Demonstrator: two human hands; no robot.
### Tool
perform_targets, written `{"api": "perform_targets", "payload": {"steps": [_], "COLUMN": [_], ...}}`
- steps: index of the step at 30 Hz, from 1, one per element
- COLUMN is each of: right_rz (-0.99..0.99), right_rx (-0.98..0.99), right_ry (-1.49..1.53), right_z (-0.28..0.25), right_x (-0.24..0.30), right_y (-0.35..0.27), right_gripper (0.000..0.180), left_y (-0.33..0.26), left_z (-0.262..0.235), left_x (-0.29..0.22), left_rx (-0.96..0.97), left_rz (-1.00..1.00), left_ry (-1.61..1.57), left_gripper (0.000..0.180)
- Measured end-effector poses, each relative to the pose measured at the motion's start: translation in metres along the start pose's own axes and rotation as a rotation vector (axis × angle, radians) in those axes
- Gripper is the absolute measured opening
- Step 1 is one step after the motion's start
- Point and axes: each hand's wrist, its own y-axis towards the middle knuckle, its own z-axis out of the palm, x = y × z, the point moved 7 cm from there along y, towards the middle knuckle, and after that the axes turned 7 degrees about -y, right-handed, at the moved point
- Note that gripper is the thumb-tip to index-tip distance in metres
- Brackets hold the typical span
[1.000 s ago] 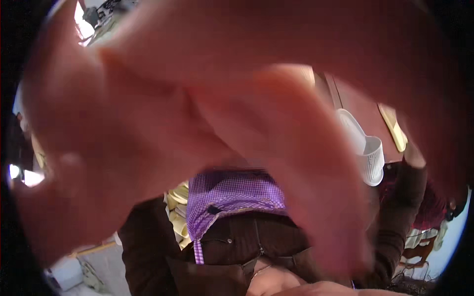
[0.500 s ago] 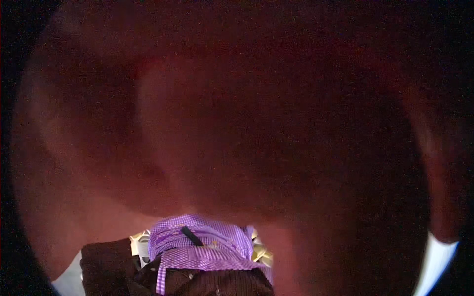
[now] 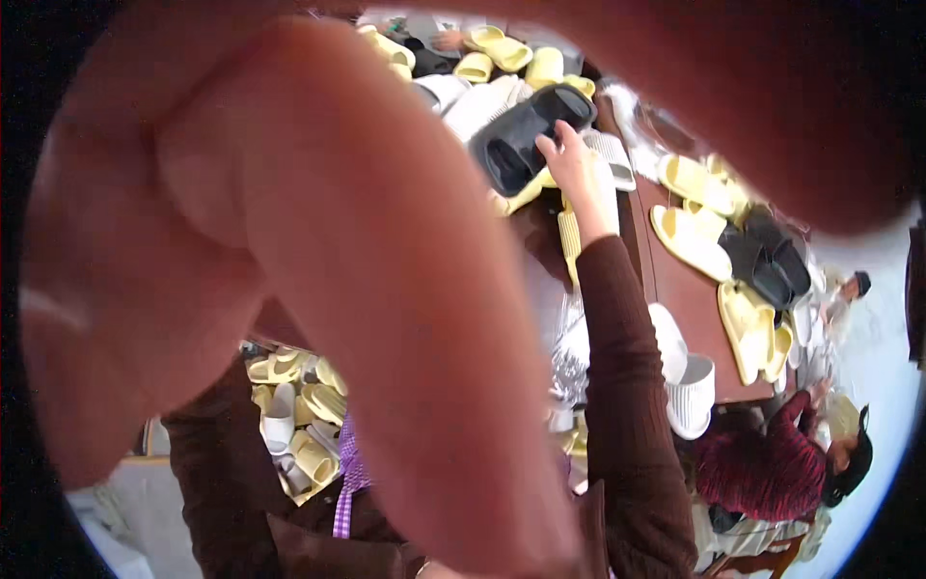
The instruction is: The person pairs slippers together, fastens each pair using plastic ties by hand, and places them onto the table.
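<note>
A brown bench (image 3: 690,299) stretches away, crowded with slippers. Leftmost, a blurred hand — seemingly the left hand (image 3: 318,222) — looms over the view; its grip can't be told, and it could hide a fumble. Next, the black slipper (image 3: 526,130) sits among paler ones, the right hand (image 3: 579,174) at its edge, grip uncertain; a loose pinch might drop it. Rightward, a stray sleeve could knock the white slipper (image 3: 694,386) off.

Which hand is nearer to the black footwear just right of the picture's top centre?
Right. The right hand is at the near edge of the black footwear; the left sleeve runs behind a close-up, blurred hand, possibly the left.
</note>
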Motion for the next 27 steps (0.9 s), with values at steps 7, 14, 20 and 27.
{"api": "perform_targets", "payload": {"steps": [7, 14, 20, 27], "right_rz": [0.114, -0.232, -0.453, -0.464], "right_rx": [0.075, 0.202, 0.505, 0.491], "right_ry": [0.297, 0.396, 0.361, 0.331], "right_z": [0.003, -0.088, -0.086, -0.057], "right_x": [-0.013, 0.078, 0.112, 0.114], "right_y": [-0.001, -0.097, -0.167, -0.204], "right_gripper": [0.032, 0.019, 0.021, 0.028], "left_y": [0.017, -0.052, -0.121, -0.176], "left_z": [0.014, -0.077, -0.060, -0.070], "left_x": [0.012, 0.130, 0.206, 0.235], "left_rx": [0.084, -0.284, -0.393, -0.637], "left_rz": [-0.125, -0.409, -0.591, -0.620], "left_ry": [0.010, 0.321, 0.183, 0.267], "left_gripper": [0.072, 0.053, 0.087, 0.093]}}
